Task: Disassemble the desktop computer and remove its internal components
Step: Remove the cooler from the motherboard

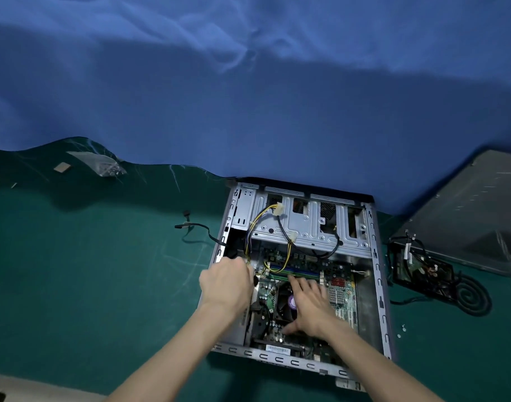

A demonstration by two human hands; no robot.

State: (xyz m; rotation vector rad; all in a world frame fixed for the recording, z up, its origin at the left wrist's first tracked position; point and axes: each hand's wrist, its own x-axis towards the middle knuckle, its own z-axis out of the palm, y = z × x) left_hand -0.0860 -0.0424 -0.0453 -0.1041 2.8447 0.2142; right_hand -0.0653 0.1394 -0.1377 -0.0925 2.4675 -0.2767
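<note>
The open grey computer case (377, 274) lies flat on the green mat, its motherboard (341, 291) exposed. My left hand (225, 282) is at the case's left edge with its fingers curled around a connector on the yellow and black power cables (258, 224); the grip itself is hidden behind the hand. My right hand (309, 306) lies flat with its fingers spread over the CPU fan (286, 300), fingertips touching the RAM sticks (295, 272). A silver drive cage (309, 224) fills the case's far half.
At the right lie a removed component with black cables (422, 271) and the grey side panel (474, 210). A loose black cable (193, 227) lies left of the case. A screw bag (103, 165) sits far left. Small screws (402, 329) lie right of the case. Blue cloth (248, 97) hangs behind.
</note>
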